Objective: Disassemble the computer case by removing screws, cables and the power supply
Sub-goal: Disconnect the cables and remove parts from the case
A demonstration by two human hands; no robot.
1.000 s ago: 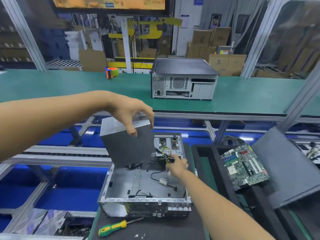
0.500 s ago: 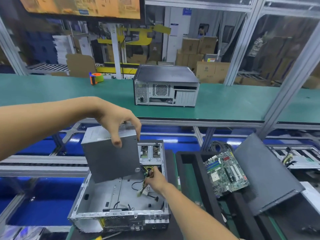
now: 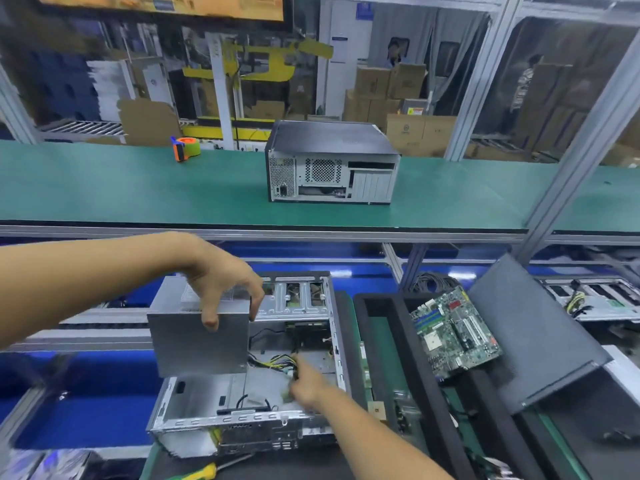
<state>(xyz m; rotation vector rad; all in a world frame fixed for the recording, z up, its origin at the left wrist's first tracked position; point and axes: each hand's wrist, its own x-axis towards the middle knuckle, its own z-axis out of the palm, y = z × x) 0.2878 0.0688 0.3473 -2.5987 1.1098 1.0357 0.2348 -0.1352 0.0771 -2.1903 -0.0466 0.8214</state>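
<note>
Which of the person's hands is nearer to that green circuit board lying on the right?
The right hand. It reaches into the open case at the yellow cables, just left of the circuit board. The left hand holds the power supply, farther left.

A closed desktop computer case point(image 3: 330, 164) stands on the green conveyor belt point(image 3: 121, 188), rear panel facing the camera; an orange and green tape dispenser point(image 3: 186, 148) sits well to its left on the same belt; a green motherboard point(image 3: 453, 332) lies tilted on black foam trays point(image 3: 384, 341); a dark side panel point(image 3: 533, 330) leans just right of it; cardboard boxes point(image 3: 391, 95) are stacked behind.
</note>
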